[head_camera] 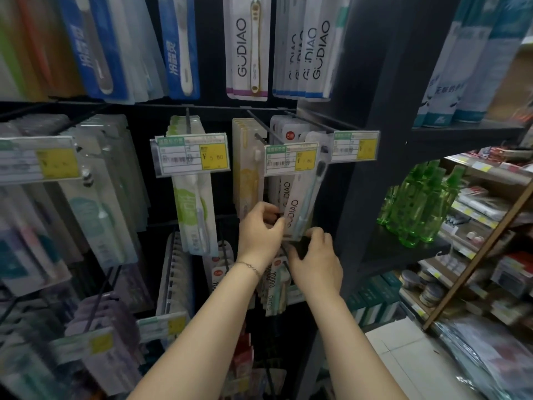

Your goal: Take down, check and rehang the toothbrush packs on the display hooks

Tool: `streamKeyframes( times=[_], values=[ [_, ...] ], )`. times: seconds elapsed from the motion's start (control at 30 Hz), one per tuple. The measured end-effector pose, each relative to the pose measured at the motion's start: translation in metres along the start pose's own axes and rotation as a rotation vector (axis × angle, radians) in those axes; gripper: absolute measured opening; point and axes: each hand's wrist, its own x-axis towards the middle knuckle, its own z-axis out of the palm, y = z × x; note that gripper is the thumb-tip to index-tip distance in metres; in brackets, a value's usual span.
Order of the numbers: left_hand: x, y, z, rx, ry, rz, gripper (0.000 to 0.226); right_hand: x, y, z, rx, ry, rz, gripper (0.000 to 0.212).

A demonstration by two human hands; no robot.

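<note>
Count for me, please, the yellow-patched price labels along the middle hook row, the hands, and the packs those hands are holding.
Price labels: 4
Hands, left hand and right hand: 2
Held GUDIAO pack: 1
Total: 7

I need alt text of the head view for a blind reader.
The left hand and right hand hold the lower end of a tilted GUDIAO toothbrush pack at a dark rack of hanging packs with price tags.

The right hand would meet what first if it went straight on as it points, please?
The right hand would first meet the tilted toothbrush pack; its fingers seem to grip the bottom edge.
</note>
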Motion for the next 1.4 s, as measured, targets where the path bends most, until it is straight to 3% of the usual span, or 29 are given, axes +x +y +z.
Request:
streamKeyframes(
  times=[0.3,0.4,0.63,0.93,1.17,1.3,1.4],
  values=[
    [-0.052,-0.057,-0.053,0.515,-0.141,0.159,0.021,-0.042,-0.001,0.023,-0.165,-0.033,-0.134,0.035],
    [-0.073,-0.073,-0.068,0.621,-0.114,0.301,0.013,-0.059,-0.004,0.033,-0.16,-0.015,-0.155,0.035],
    [-0.115,-0.104,-0.089,0.679,-0.12,0.514,0.009,-0.095,-0.002,0.06,-0.213,0.027,-0.176,0.022],
    [-0.131,-0.105,-0.103,0.625,-0.127,0.58,0.018,-0.124,0.009,0.084,-0.15,-0.086,-0.108,0.021],
    [-0.154,-0.14,-0.088,0.657,-0.328,0.455,0.02,-0.123,0.021,0.107,-0.119,-0.229,-0.051,0.029],
    [-0.157,-0.166,-0.081,0.699,-0.418,0.265,0.025,-0.113,0.029,0.124,-0.068,-0.294,-0.03,0.031],
    [-0.155,-0.183,-0.079,0.713,-0.465,0.084,0.019,-0.107,0.033,0.127,0.088,-0.245,-0.013,0.027]
  ],
)
